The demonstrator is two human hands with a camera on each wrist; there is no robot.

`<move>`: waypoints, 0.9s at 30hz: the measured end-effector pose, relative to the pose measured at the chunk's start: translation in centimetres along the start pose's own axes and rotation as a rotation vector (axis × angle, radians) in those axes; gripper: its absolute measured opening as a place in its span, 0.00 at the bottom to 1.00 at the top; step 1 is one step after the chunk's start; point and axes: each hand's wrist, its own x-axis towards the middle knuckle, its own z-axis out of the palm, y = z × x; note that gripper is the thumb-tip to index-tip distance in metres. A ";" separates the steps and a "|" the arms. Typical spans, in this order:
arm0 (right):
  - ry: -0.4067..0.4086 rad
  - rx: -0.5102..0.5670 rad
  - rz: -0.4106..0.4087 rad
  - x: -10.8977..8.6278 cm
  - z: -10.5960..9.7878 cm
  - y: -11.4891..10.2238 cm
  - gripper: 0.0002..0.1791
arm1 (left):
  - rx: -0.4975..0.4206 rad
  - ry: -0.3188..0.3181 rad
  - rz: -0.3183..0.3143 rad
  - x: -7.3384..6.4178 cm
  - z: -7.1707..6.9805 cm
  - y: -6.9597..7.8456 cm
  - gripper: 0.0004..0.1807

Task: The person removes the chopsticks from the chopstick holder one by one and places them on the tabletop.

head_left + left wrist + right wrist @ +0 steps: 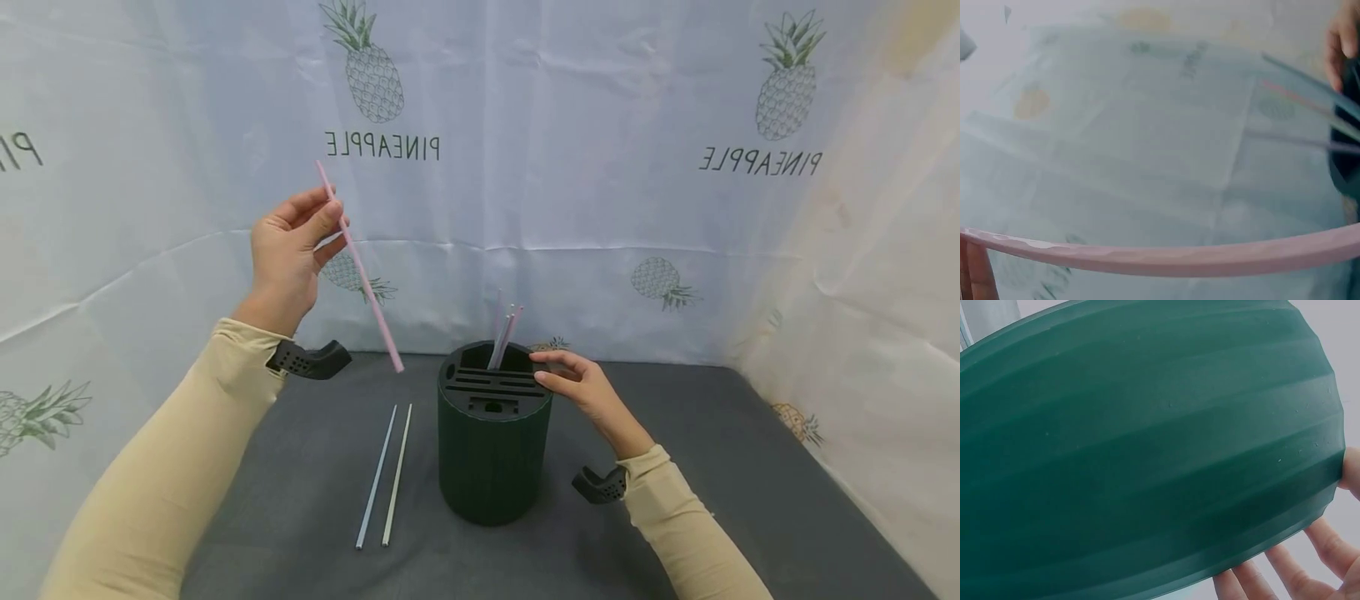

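High on the left, my left hand (288, 250) pinches a pink chopstick (367, 287) near its upper end, and the rest of it slants down to the right. In the left wrist view that pink chopstick (1179, 261) crosses the lower part. A dark green round holder (491, 458) with a black slotted top stands on the table. My right hand (588, 392) touches the right side of its rim; the right wrist view shows the extended fingers (1332, 547) against the ribbed wall. Several thin chopsticks (504, 337) lean in the holder's back compartment.
Left of the holder, a blue chopstick (377, 477) and a pale yellow chopstick (397, 475) lie side by side on the dark grey tabletop (300, 483). A white curtain (562, 200) with pineapple prints hangs behind the table and along its sides.
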 end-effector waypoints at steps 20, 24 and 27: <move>-0.004 0.005 -0.003 0.0 0.0 0.0 0.24 | 0.760 -0.017 -0.515 -5.5 -16.3 -14.1 0.26; -0.004 0.006 0.002 0.0 0.0 0.0 0.24 | 0.806 -0.012 -0.561 -6.4 -17.4 -15.7 0.25; -0.004 0.009 0.006 0.0 0.0 0.0 0.24 | 0.812 -0.008 -0.585 -6.9 -17.8 -16.6 0.25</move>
